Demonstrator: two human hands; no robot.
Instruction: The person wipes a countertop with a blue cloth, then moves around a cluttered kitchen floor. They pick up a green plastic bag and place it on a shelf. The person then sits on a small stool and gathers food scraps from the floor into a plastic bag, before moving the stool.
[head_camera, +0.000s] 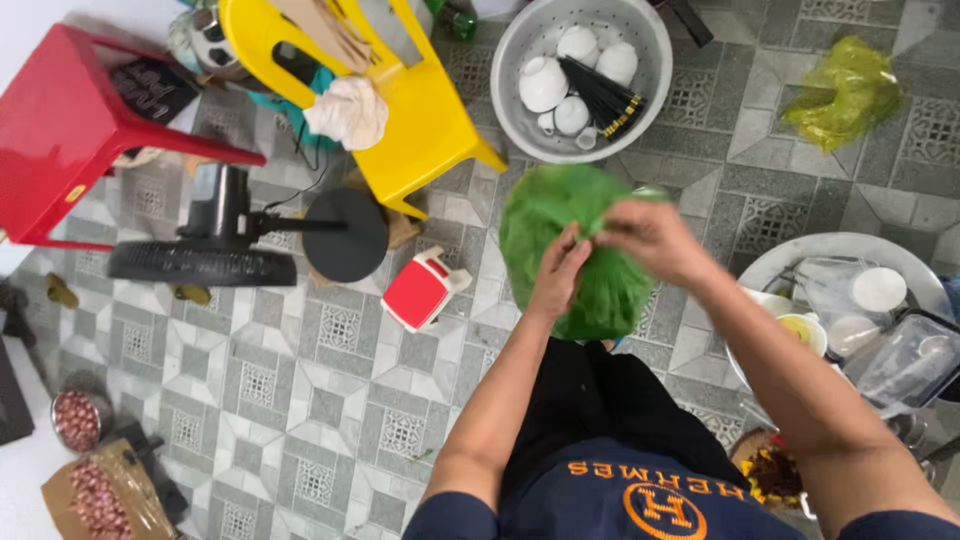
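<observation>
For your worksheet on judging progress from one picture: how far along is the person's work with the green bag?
Done, it seems: the green bag looks full and bulging. In hand: left hand and right hand pinch its gathered top, apparently closing or opening it; blur hides which. Left: no finished knot shows, and the bag is still held above the tiled floor.

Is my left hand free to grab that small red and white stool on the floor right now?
Probably not yet: the left hand and right hand both grip the green bag. The way to the red and white stool itself looks open.
</observation>
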